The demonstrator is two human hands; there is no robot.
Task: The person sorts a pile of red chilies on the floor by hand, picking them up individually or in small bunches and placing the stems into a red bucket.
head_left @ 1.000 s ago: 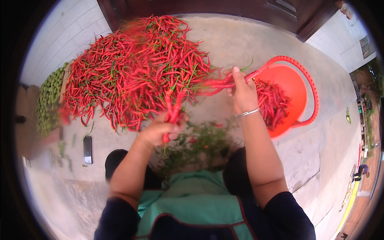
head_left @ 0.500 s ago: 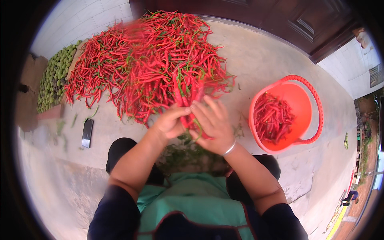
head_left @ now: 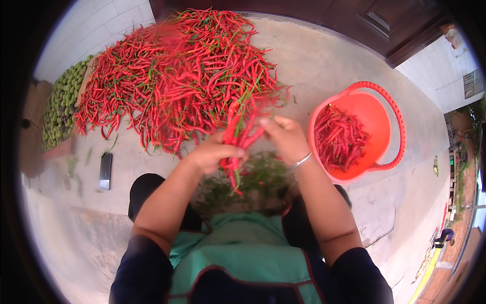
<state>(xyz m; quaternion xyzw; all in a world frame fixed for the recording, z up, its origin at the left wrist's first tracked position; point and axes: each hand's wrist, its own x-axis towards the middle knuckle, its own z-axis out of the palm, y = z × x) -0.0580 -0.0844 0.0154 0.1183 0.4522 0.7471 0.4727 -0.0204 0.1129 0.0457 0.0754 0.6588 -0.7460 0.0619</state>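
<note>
My left hand (head_left: 215, 154) is wrapped round a small bunch of long red chili peppers (head_left: 234, 133), their green stems pointing up and away from me. A few red tips stick out below that fist. On the right side of the bunch, my right hand (head_left: 284, 136) has thumb and fingers pinched at a red chili pepper that is slightly blurred. A silver bangle circles the right wrist. Just beyond both hands spreads a large heap of red chili peppers (head_left: 177, 76) with green stems, lying on the floor.
To the right stands a red-orange bucket (head_left: 378, 119) with a raised handle, partly filled with chili peppers. Green stems and leaves (head_left: 253, 180) lie between my knees. A phone (head_left: 105, 171) rests on the concrete at left, near round green fruits (head_left: 63, 106). A dark door (head_left: 324, 23) closes the far side.
My hands have drawn slightly apart, the right one shifting right. The bunch now sits in my left hand. The whole view has shifted a little, moving the bucket and heap left and up.
</note>
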